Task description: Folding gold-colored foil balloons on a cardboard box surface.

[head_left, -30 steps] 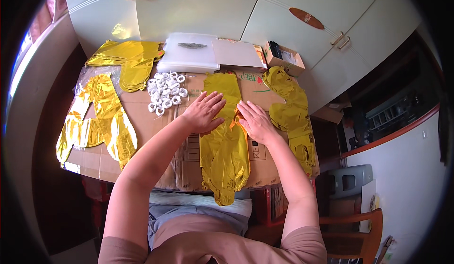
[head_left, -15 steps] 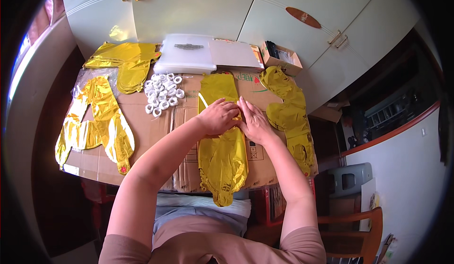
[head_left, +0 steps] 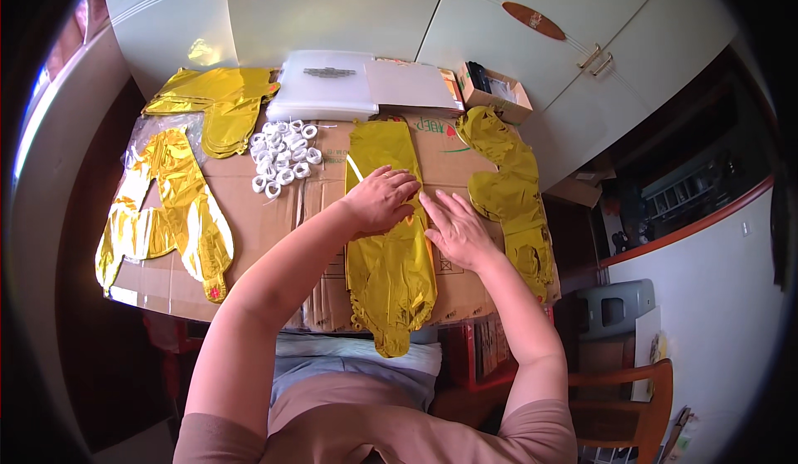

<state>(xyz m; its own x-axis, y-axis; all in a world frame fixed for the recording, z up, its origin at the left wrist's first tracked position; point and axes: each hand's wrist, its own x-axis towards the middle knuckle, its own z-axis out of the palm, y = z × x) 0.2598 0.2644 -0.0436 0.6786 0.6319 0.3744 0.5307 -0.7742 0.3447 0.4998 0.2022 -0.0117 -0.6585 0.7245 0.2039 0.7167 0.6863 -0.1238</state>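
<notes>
A long, flat gold foil balloon [head_left: 389, 277], uninflated and folded into a strip, lies lengthwise in the middle of the cardboard. Its lower end hangs over the near edge. My left hand [head_left: 382, 201] rests on the middle of this balloon, palm down, with the fingers pointing right; its fingertips are partly curled over the foil. At the strip's right edge, my right hand [head_left: 455, 227] is stretched out flat with the fingers apart, its fingertips close to the left hand. What lies beneath the palms is hidden.
More flat gold balloons lie at the left [head_left: 170, 215], the back left [head_left: 212, 103] and the right [head_left: 511, 181]. Small white ribbon rolls [head_left: 284, 155] are piled left of centre. Clear plastic sleeves [head_left: 324, 90] and an open box [head_left: 496, 94] stand along the back, before the cabinets [head_left: 332, 15].
My right hand has drawn back a little to the right and towards me, away from the left hand, its fingers spreading. The left hand stays on the balloon.
</notes>
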